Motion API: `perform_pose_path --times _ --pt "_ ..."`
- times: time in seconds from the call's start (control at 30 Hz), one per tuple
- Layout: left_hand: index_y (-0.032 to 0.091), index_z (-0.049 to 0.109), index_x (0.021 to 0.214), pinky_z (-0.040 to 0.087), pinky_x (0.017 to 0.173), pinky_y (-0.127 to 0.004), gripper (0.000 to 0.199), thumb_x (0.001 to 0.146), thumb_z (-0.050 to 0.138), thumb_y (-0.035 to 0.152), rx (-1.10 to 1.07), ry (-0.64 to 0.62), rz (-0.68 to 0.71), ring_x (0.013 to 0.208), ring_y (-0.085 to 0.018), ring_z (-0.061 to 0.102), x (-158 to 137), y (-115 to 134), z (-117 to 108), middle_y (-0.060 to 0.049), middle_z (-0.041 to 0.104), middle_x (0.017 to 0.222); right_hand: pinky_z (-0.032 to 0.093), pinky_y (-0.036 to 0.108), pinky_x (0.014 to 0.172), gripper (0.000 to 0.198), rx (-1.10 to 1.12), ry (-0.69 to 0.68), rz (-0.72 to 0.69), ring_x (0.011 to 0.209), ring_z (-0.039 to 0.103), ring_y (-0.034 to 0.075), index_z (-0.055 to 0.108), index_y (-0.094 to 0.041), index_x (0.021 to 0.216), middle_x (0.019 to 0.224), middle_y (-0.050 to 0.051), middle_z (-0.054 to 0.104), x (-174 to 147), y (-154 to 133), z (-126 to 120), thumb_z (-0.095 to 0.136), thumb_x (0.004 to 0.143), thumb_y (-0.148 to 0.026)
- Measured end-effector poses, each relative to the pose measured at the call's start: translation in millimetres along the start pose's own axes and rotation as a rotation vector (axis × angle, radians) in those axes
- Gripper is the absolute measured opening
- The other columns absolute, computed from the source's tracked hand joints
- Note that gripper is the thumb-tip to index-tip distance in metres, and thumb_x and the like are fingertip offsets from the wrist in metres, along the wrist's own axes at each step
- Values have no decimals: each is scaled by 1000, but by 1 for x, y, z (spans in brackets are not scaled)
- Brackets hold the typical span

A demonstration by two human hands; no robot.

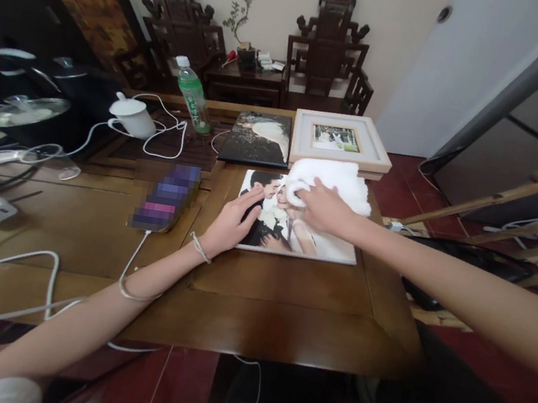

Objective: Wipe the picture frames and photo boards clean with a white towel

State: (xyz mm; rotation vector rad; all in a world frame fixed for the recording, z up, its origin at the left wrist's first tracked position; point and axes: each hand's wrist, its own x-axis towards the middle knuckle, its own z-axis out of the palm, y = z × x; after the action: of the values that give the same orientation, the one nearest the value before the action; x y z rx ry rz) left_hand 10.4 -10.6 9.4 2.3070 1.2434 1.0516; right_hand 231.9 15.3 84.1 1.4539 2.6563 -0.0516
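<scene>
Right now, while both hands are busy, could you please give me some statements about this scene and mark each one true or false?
1. The right hand holds a white cloth. True.
2. In the picture, the white cup stands to the left of the green bottle. True.
3. The left hand grips the green bottle. False: it lies on the photo panel with the printed couple.
4. The phone has no cable at it. False: a white cable reaches its near end.
5. The framed picture lies to the right of the dark photo panel. True.
</scene>
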Motion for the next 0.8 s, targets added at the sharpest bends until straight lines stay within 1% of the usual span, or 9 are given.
perform_pose_path --times 0.07,0.13,0.23,0.33,0.43,0.53,0.63,0.73,0.8 --pt "16 57 132 35 115 -46 43 101 36 36 -65 85 -10 134 -23 47 0 3 -2 -11 53 142 37 67 95 48 -19 16 -99 136 30 43 57 -14 125 148 18 42 10 -14 2 43 81 -3" --pt "17 57 133 34 115 -45 44 102 32 37 -122 185 -5 134 -22 47 0 5 -3 -10 53 142 31 69 100 54 -44 3 -212 141 22 42 56 -17 129 156 11 31 12 -29 4 44 79 -2" --pt "18 55 135 31 116 -45 46 103 30 39 -158 272 2 136 -21 44 -1 5 -5 -10 50 145 28 71 103 49 -58 -33 -358 143 17 42 59 -18 127 157 8 30 0 -50 5 46 81 -4" --pt "18 55 135 31 117 -45 47 103 29 40 -155 277 -3 137 -21 42 0 4 -5 -10 50 145 26 72 104 45 -49 -75 -469 144 15 42 63 -18 123 156 8 32 -25 -65 5 45 83 -5" --pt "16 56 134 33 116 -45 47 103 28 38 -139 261 -7 136 -22 45 0 3 -4 -11 51 143 24 72 105 45 -17 -130 -541 144 18 41 64 -18 122 155 8 34 -54 -70 7 48 81 -7" --pt "15 57 132 33 116 -46 43 101 35 36 -88 176 -3 136 -23 44 0 3 -2 -12 52 143 30 68 104 46 44 -138 -529 142 25 39 66 -19 118 152 7 40 -79 -65 9 49 78 -6" --pt "15 56 133 33 116 -47 41 97 46 33 -16 68 6 138 -25 41 0 3 0 -12 50 145 36 61 103 44 66 -72 -444 139 33 38 69 -17 110 147 10 47 -92 -51 12 48 74 -3" --pt "16 57 133 34 115 -48 41 95 48 29 28 20 0 136 -25 44 0 3 0 -11 51 144 41 53 97 42 31 41 -314 129 46 35 69 -14 103 140 16 53 -87 -29 11 45 72 0" --pt "16 59 130 36 115 -48 39 95 48 27 51 1 -5 133 -25 48 0 3 0 -11 55 140 43 47 92 40 -1 70 -215 119 53 33 69 -14 99 130 18 59 -73 -13 9 44 71 0"
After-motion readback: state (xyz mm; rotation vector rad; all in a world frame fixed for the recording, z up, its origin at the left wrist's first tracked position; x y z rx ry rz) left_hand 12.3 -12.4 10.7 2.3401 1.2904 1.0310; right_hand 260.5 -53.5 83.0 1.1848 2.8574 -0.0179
